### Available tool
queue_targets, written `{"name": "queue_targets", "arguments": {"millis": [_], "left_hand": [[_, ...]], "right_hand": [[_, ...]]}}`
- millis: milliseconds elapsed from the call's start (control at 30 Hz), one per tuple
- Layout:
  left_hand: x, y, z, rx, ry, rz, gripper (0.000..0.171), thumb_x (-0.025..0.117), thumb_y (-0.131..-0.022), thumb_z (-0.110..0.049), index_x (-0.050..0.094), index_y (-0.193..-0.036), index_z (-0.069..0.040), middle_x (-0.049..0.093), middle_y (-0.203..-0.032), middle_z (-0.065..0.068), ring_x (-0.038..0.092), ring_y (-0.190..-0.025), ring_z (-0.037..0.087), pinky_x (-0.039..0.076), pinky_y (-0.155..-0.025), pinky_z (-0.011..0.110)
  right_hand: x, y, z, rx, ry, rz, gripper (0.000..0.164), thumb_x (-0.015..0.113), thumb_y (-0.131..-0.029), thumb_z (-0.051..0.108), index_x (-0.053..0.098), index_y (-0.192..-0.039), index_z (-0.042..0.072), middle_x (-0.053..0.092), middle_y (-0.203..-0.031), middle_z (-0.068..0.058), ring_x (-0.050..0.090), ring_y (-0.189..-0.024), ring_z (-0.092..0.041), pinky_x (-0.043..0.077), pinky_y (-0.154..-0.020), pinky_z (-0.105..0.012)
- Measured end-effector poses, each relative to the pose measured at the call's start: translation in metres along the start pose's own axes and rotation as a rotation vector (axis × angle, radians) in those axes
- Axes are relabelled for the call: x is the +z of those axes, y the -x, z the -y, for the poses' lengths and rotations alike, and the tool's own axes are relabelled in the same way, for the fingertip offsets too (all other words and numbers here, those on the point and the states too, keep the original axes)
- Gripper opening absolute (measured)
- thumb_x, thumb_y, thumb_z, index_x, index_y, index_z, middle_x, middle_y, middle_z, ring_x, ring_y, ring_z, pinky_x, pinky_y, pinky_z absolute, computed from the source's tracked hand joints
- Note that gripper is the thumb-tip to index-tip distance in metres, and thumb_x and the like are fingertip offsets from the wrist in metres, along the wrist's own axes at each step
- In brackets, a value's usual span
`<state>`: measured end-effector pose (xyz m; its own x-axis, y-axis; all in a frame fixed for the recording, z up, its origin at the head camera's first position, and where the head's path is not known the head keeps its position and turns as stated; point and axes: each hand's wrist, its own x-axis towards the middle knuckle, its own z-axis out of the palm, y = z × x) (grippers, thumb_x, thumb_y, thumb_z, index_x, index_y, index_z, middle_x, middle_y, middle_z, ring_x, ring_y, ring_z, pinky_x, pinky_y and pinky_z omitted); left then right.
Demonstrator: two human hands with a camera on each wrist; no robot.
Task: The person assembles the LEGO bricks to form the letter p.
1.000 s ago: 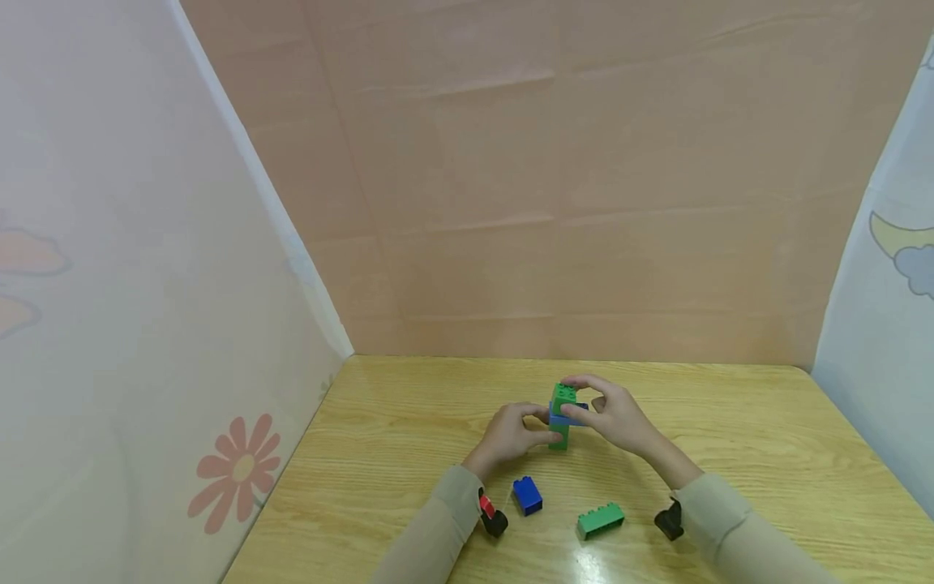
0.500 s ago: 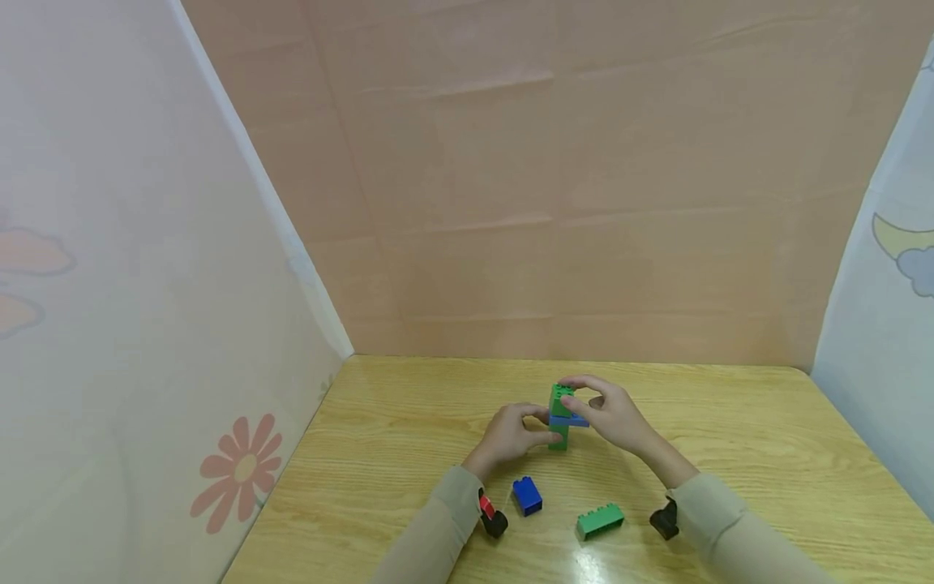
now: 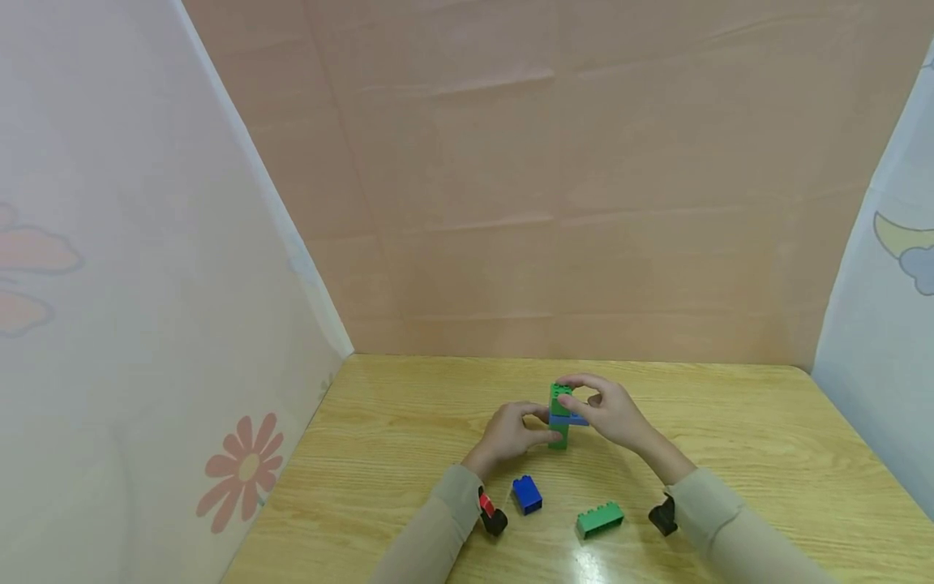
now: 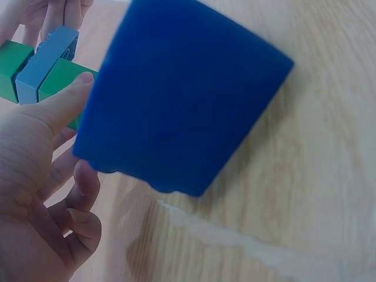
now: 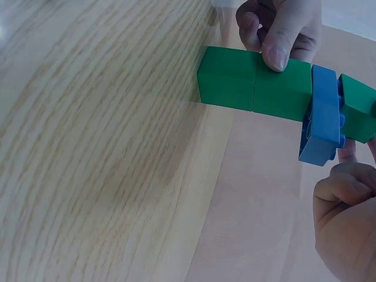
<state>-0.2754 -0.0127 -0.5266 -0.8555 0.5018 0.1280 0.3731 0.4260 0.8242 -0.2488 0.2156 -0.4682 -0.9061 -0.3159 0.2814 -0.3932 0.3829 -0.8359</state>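
Note:
A tower of toy building bricks stands on the table. Two green bricks (image 5: 252, 82) form its base, and a thin blue brick (image 5: 323, 114) lies across them, jutting out to the right. My left hand (image 3: 507, 438) grips the base between thumb and fingers. On the blue brick's left part sits another green brick (image 3: 559, 399), pinched by my right hand (image 3: 613, 414) with the thumb on its near side. Studs show along the blue brick in the right wrist view; whether the top brick is pressed fully down, I cannot tell.
Nearer the table's front lie a loose dark blue brick (image 3: 527, 495), beside the left wrist, and a long green brick (image 3: 600, 520) on its side. Black wrist devices (image 3: 663, 516) hang under both sleeves. A peach backdrop (image 3: 569, 243) rises behind the wooden table (image 3: 379, 454).
My right hand has shifted the top green brick slightly left and straightened it over the tower's left part. The left hand holds its place.

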Motion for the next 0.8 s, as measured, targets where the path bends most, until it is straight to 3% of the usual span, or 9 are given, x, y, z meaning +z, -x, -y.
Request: {"name": "queue_targets", "arguments": {"millis": [300, 800], "left_hand": [[-0.0013, 0.0003, -0.0020, -0.013, -0.003, 0.009, 0.035, 0.083, -0.089, -0.044, 0.078, -0.119, -0.026, 0.070, -0.107, -0.019, 0.065, -0.073, 0.006, 0.053, -0.062, 0.026], [-0.0040, 0.0027, -0.0015, 0.017, 0.006, 0.024, 0.035, 0.081, -0.091, -0.044, 0.078, -0.121, -0.025, 0.070, -0.110, -0.016, 0.067, -0.078, 0.007, 0.054, -0.064, 0.026]], "right_hand": [[0.0009, 0.0005, 0.0041, -0.001, 0.013, -0.002, 0.031, 0.071, -0.101, 0.027, 0.070, -0.131, 0.017, 0.068, -0.127, -0.012, 0.028, -0.040, -0.004, 0.032, -0.038, -0.024], [0.0020, -0.0007, 0.0035, 0.044, -0.020, 0.027, 0.031, 0.073, -0.100, 0.024, 0.070, -0.129, 0.015, 0.068, -0.126, -0.014, 0.032, -0.041, -0.005, 0.033, -0.042, -0.024]]}}
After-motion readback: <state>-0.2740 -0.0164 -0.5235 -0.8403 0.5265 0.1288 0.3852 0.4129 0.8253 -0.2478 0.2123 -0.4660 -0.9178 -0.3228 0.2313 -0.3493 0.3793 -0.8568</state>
